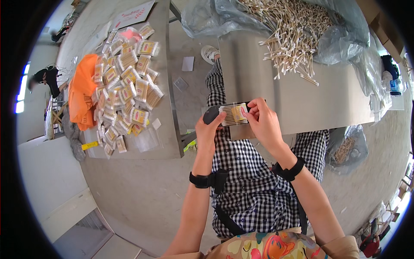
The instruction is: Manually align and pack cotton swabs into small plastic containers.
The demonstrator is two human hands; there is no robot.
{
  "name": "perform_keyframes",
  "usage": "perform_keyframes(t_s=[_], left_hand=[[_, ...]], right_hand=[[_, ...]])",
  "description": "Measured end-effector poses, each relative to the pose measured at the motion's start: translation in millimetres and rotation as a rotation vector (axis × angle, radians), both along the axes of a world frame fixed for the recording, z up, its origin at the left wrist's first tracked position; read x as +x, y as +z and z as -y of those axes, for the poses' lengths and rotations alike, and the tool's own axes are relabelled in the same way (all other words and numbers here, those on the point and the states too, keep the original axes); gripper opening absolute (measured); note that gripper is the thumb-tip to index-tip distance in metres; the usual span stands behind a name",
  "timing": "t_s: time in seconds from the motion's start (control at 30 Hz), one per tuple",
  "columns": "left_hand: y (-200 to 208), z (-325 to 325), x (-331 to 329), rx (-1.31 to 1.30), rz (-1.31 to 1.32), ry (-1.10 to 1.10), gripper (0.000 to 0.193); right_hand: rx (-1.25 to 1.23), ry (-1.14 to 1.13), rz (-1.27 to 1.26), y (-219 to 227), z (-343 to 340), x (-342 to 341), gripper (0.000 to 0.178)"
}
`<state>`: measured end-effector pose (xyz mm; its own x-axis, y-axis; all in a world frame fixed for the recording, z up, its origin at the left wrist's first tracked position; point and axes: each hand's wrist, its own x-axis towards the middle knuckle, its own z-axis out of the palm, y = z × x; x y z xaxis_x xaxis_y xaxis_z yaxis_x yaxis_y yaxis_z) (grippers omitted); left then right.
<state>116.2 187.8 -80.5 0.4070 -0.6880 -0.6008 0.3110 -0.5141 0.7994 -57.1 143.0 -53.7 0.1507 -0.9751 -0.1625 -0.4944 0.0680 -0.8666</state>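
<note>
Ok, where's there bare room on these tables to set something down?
The biggest free patch is on the right table, between the loose cotton swabs and its near edge. The left table is crowded with swab packets beside an orange bag; a narrow strip along its right edge looks bare.

The bare left forearm (pixel 192 216) rises steeply from the lower edge, a black fabric wristband (pixel 199 180) around its wrist; the bare right forearm (pixel 317 205) slants up and leftward, its wrist ringed by a second black band (pixel 290 170). Close together ahead of the torso, both hands grip — the left hand (pixel 206 133) with thumb extended rightward, fingers mostly hidden, the right hand (pixel 265 124) with bent fingers gathered toward its thumb.
</note>
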Motion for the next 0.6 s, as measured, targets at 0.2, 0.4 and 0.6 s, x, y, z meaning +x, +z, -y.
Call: perform_keyframes(t_s=[0.2, 0.4, 0.6], left_hand=[[1.7, -2.2, -0.9, -0.015, 0.000, -0.005, 0.036], [-1.4, -3.8, -0.4, -0.040, -0.022, -0.002, 0.034], [2.5, -2.7, -2.9, -0.045, -0.014, 0.023, 0.033]], right_hand=[[0.020, 0.038, -0.023, 4.1, -4.8, 15.3, 0.020], [0.009, 0.049, -0.096, 4.1, -6.5, 22.8, 0.019], [-0.007, 0.066, -0.114, 5.1, -6.4, 23.9, 0.020]])
